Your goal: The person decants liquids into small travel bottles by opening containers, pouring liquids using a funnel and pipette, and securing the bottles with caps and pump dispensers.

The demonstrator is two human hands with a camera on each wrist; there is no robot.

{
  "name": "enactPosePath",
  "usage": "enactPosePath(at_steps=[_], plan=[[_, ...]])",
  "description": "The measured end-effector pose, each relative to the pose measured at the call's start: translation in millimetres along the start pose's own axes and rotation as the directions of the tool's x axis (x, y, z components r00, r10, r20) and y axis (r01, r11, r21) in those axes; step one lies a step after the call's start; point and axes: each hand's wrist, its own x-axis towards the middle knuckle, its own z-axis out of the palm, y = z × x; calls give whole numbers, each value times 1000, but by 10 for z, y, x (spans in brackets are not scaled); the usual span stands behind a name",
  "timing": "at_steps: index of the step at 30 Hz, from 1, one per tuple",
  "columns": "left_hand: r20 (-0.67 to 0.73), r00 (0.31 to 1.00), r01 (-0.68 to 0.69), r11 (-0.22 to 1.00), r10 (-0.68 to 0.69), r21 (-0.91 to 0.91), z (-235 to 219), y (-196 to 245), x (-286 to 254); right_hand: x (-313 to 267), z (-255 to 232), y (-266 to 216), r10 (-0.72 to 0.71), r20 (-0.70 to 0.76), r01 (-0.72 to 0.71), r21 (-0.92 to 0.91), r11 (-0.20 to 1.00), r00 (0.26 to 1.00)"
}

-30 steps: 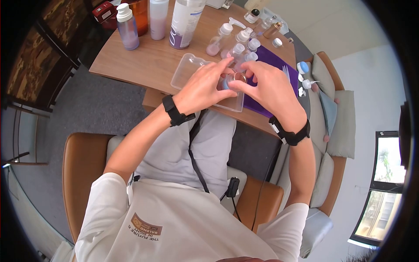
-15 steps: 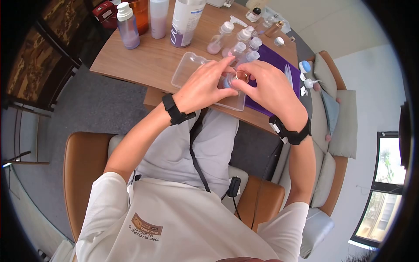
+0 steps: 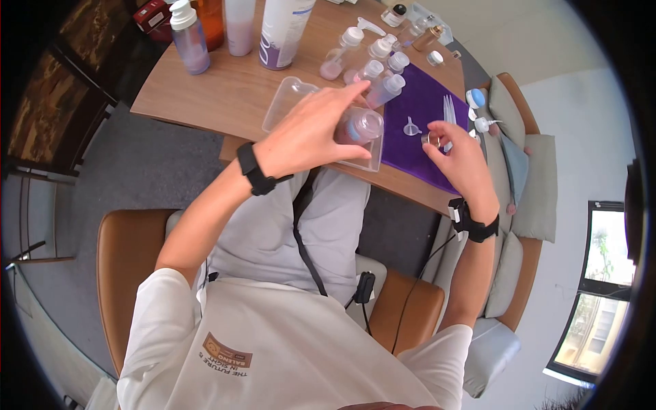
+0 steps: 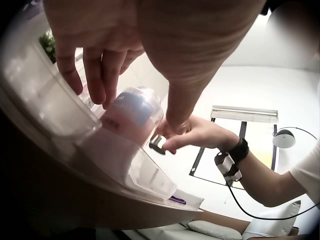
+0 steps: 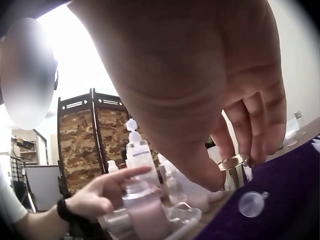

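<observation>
A clear bottle [image 3: 367, 126] with pink contents and a blue label stands in a clear plastic tray [image 3: 273, 115]. My left hand [image 3: 309, 130] is spread beside it, thumb and forefinger apart on either side. In the left wrist view the fingers [image 4: 111, 75] hang loosely near the bottle [image 4: 132, 112]. To the right, over a purple cloth [image 3: 410, 160], my right hand [image 3: 461, 154] pinches a small shiny metal cap [image 3: 432, 140]. The right wrist view shows this metal cap [image 5: 235, 172] with its open end up, between thumb and fingertips. A small clear funnel [image 3: 412, 128] lies beside it on the cloth.
Several small clear bottles [image 3: 352, 51] stand behind the tray, some with pink liquid. A large white bottle [image 3: 285, 31] and a pump bottle [image 3: 188, 37] are at the back left. Clear pipettes [image 3: 448, 109] lie on the cloth, with a blue-lidded jar [image 3: 475, 98] beyond its right edge.
My right hand has moved right, away from the bottle, carrying the metal cap over the purple cloth. The left hand has spread its fingers, and the bottle now shows between them.
</observation>
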Motion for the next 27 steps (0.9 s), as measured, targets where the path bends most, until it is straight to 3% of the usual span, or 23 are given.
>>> enactPosePath(at_steps=[3,6,9,12,14,16,27], plan=[[-46,996,-75,992,80,106,-183,0,-54,-120,113,191,103,54,-101,-33,994,993],[59,996,-75,965,62,253,-391,-24,-162,-179,261,335,146,72,-142,-56,988,987],[90,995,-53,962,30,268,-506,-25,-272,-254,319,252,-153,-169,102,-275,956,974],[116,993,-65,959,34,277,-572,-57,-354,-281,365,-130,-141,-139,147,32,989,980],[122,991,-83,961,52,264,-575,-85,-387,-342,502,-339,-197,-100,216,235,948,975],[132,990,-81,966,50,245,-582,-107,-417,-355,624,-446,-246,-94,261,225,939,965],[122,992,-67,969,39,236,-578,-140,-455,-314,889,-520,-215,-202,262,248,933,955]])
